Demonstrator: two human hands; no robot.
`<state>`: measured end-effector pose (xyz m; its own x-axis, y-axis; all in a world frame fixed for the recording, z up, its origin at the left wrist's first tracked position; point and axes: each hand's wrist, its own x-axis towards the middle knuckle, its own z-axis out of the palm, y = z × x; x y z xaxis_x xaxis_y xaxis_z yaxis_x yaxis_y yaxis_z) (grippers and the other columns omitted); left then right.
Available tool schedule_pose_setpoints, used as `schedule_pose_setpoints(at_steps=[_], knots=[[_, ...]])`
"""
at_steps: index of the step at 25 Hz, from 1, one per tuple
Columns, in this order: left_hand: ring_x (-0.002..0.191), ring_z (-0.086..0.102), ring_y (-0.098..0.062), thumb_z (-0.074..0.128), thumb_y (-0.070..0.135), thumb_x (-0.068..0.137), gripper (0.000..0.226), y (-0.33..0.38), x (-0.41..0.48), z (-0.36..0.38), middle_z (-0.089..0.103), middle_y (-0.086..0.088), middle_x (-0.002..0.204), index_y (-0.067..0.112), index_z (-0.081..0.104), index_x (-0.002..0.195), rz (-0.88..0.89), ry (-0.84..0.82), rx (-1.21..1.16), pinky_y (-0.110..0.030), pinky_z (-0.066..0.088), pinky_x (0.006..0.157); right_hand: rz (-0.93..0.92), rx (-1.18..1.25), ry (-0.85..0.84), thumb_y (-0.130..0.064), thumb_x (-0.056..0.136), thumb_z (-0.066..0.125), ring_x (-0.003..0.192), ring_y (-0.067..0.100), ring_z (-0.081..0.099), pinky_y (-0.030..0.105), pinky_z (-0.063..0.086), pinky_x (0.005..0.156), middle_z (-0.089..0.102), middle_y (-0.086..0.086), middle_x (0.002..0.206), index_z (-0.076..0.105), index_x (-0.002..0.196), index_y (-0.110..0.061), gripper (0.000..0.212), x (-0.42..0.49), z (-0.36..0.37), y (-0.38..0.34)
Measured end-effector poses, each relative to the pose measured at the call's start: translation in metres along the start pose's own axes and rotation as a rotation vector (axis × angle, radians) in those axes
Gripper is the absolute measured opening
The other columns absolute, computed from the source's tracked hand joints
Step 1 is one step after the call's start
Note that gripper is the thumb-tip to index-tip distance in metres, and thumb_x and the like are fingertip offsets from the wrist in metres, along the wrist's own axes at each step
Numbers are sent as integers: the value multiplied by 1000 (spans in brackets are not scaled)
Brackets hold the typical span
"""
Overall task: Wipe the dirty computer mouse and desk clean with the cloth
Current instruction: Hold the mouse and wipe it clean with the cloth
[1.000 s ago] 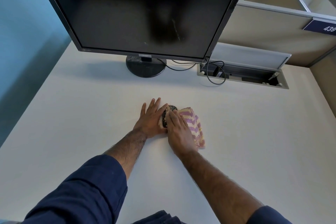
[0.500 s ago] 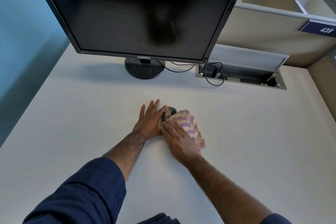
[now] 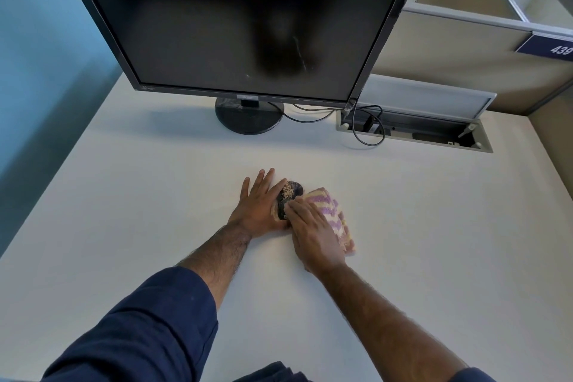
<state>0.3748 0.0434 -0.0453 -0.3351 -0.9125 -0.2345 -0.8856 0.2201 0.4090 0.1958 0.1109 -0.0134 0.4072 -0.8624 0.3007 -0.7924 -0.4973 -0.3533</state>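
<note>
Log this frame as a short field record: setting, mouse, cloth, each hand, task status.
setting: white desk with a dark monitor at the back
mouse: black mouse, tan crumbs visible on top
cloth: pink and purple striped cloth, against the mouse's right side
left hand: left hand flat on the desk, bracing the mouse's left side
right hand: right hand pressing on the cloth
status: mouse not yet clean
</note>
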Motion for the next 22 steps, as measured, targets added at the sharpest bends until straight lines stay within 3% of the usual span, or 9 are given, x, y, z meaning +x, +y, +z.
schedule_pose_setpoints(at_steps=[5,10,13,15,17,22], knots=[[154,-26,-18,52,95,67,126,0,0,1,-19,-1,170,30,3,164,7,7,-6,-51,-14,123,156,49,69,6,91,55,128,27,54,29,34,115,65,12,130,66,128,-4,40,-6,-10,6],[153,-27,-17,55,94,66,128,-4,0,-1,-22,1,169,31,2,163,-19,-1,-86,-52,-13,124,209,73,74,4,88,48,130,26,52,23,28,116,63,11,133,65,130,-4,46,-4,-13,7],[155,-21,-16,32,85,87,98,-9,1,-4,-15,1,171,29,8,164,-74,87,-136,-49,-13,124,233,95,78,9,86,52,132,25,50,20,24,117,62,11,135,63,131,-5,48,-5,-12,9],[156,-17,-19,17,73,96,82,-12,4,-6,-12,-2,172,27,11,164,-143,148,-106,-48,-13,123,231,100,79,8,85,51,132,26,50,22,25,117,61,11,136,62,132,-5,50,-6,-11,10],[156,-17,-22,20,68,99,77,-10,9,-9,-13,-3,171,26,11,164,-191,153,-54,-50,-13,123,206,90,74,7,85,51,132,26,50,26,27,117,61,12,137,62,132,-4,50,-5,-10,10],[155,-23,-22,36,84,88,99,1,20,-14,-20,-2,170,28,4,163,-255,87,-68,-53,-14,122,76,32,40,10,86,59,132,31,52,43,34,118,60,17,137,61,132,1,47,-9,-5,7]])
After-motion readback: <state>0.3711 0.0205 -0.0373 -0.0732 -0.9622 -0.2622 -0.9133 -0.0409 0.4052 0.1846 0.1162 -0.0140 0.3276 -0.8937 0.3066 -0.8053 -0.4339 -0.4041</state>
